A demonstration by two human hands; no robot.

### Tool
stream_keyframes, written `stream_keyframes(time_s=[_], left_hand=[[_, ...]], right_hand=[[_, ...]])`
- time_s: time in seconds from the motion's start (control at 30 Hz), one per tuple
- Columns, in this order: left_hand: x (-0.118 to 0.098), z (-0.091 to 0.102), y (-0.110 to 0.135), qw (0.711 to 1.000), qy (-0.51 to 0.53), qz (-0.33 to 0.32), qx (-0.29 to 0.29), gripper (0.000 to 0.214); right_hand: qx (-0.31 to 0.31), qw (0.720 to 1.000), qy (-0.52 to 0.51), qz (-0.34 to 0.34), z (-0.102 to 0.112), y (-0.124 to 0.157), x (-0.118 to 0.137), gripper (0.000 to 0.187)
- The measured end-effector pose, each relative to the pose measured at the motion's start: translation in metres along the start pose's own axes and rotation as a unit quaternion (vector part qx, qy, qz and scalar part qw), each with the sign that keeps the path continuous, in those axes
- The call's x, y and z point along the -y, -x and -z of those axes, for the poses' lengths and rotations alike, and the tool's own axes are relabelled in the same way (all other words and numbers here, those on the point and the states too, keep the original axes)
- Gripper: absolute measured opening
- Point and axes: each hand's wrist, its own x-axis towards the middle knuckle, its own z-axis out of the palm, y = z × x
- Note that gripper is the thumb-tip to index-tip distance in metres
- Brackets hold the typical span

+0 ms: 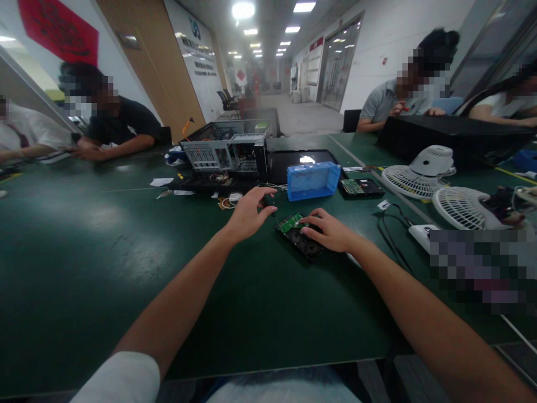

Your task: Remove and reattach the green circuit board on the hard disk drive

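A black hard drive (pixel 302 240) with a green circuit board (pixel 290 223) on top lies on the green table (pixel 104 263). My right hand (pixel 329 230) rests on it, fingers curled over the drive's top and pressing it down. My left hand (pixel 250 212) is closed round the black handle of a screwdriver (pixel 269 202), whose tip points toward the circuit board's near-left corner.
Behind the drive stand a blue plastic box (pixel 312 180), a second hard drive (pixel 359 187) and an opened computer case (pixel 229 151). Two white fans (pixel 423 170) and a power strip (pixel 423 234) with cables lie at right. Other people sit at the left and far right.
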Motion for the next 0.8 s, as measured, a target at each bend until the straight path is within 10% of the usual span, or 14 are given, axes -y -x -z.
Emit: stream_keyframes(time_s=[0.8], left_hand=[[-0.027, 0.003, 0.000, 0.998, -0.010, -0.062, -0.002, 0.028]], right_hand=[[-0.007, 1.000, 0.004, 0.011, -0.003, -0.001, -0.007, 0.041]])
